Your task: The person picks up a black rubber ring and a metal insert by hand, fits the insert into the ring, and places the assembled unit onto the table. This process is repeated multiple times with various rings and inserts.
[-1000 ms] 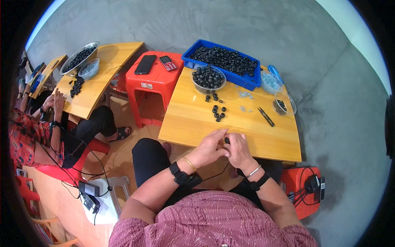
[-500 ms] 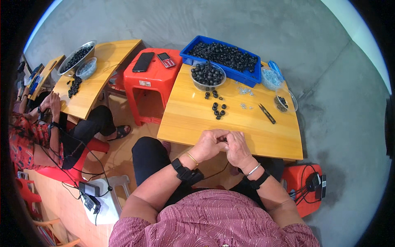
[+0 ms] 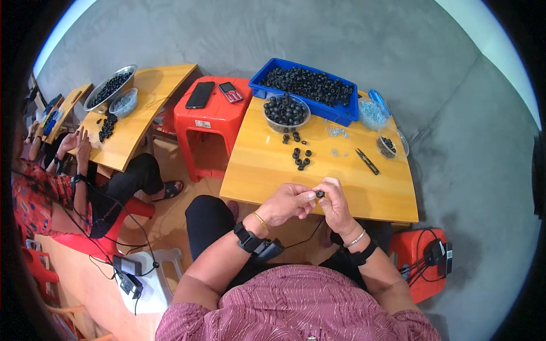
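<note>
A small round black piece with a hole in its middle (image 3: 320, 194) is pinched at the fingertips over the table's near edge. My right hand (image 3: 335, 209) is closed on it between thumb and forefinger. My left hand (image 3: 287, 203) comes from the other side, its thumb and forefinger together at the same piece. Farther up the table lie several loose black pieces (image 3: 302, 158). Behind them stands a clear bowl (image 3: 286, 126) heaped with black pieces, beside a blue tray (image 3: 341, 117) full of black rings.
Black snips (image 3: 368, 161) and small clear bits (image 3: 336, 132) lie on the yellow table (image 3: 256, 182). Tubs of pale bits (image 3: 372, 112) and black parts (image 3: 387, 148) line its right edge. A red stool (image 3: 211, 116) bears two phones. Another person (image 3: 42, 199) sits at the left.
My fingers have parted and turned, bringing the black piece into sight between them. My right hand has lifted slightly. At the left, the other person's hands have moved apart.
</note>
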A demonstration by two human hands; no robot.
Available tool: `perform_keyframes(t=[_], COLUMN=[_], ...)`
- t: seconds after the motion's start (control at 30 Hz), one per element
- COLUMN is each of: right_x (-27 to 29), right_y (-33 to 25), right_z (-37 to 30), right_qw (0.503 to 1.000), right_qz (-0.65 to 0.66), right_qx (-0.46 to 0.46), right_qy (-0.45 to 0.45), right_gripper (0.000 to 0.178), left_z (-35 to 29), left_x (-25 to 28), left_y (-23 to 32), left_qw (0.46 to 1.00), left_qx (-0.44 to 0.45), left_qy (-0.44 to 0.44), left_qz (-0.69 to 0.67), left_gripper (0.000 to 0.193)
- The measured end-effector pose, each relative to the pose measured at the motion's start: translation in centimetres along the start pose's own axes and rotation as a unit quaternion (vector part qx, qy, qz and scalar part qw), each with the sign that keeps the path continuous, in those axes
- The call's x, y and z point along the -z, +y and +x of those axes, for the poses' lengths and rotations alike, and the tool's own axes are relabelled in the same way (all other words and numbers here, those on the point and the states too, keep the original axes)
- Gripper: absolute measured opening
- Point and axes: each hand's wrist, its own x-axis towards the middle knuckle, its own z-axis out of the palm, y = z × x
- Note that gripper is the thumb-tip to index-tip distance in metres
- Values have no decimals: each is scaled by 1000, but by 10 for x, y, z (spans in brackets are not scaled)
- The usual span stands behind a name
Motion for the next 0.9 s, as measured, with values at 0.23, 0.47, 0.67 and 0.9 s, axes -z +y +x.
perform_keyframes(t=[0.23, 0.47, 0.67, 0.9], right_x=[-6, -8, -7, -7], right_y=[3, 1, 9, 3], right_z=[-3, -4, -4, -11], right_qw=[1000, 993, 984, 968], right_qz=[12, -94, -177, -250], right_qx=[-20, -46, -19, -4], right_qy=[-18, 46, -27, -21], right_gripper=[29, 15, 13, 11], left_z=[5, 7, 15, 16], left_x=[2, 5, 3, -4], left_y=[-1, -4, -17, -20], left_qw=[1000, 996, 897, 830], left_qx=[-13, -33, -212, -225], left_qy=[6, 54, 143, 153], left_qz=[17, 63, 361, 487], left_gripper=[17, 12, 10, 15])
